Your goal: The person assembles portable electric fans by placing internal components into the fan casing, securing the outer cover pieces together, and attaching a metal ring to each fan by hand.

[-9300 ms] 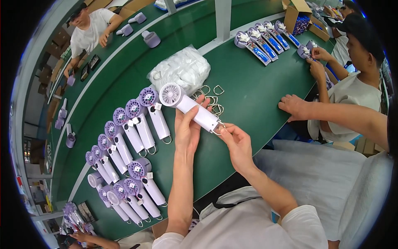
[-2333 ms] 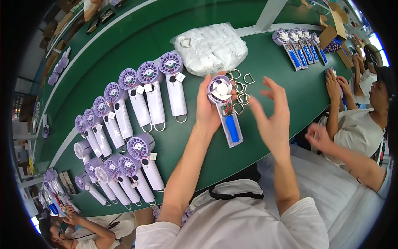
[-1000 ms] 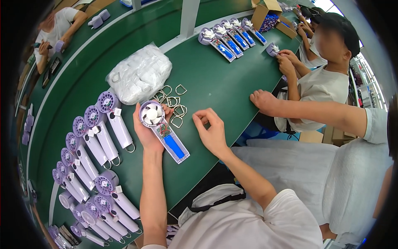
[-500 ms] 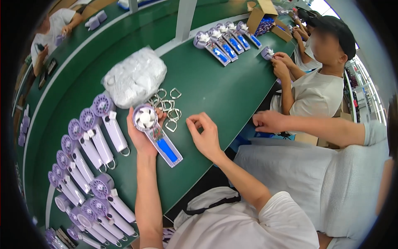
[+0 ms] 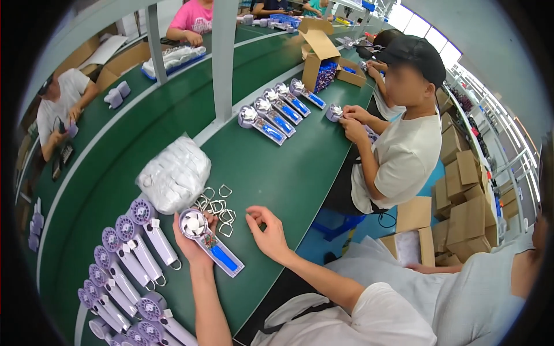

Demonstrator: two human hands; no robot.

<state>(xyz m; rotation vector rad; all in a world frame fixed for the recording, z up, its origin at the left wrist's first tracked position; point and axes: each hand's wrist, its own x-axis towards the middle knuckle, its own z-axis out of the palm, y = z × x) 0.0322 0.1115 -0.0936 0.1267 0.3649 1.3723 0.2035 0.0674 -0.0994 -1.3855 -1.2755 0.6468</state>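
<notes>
The left hand (image 5: 193, 248) cups an open-backed fan (image 5: 210, 242) from beneath, above the green table (image 5: 277, 187); its head points away and left, handle slanting near-right. The right hand (image 5: 269, 233), loosely half-open, looks empty. Metal rings (image 5: 216, 206) crowd just beyond, beside a bulging plastic bag (image 5: 176, 176); fans (image 5: 135, 239) line the left.

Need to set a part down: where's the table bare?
Bare table lies between the open fans, bag, rings and right hand; also between that hand and the held fan. Crowded: left of the left hand, with white-handled fans.
</notes>
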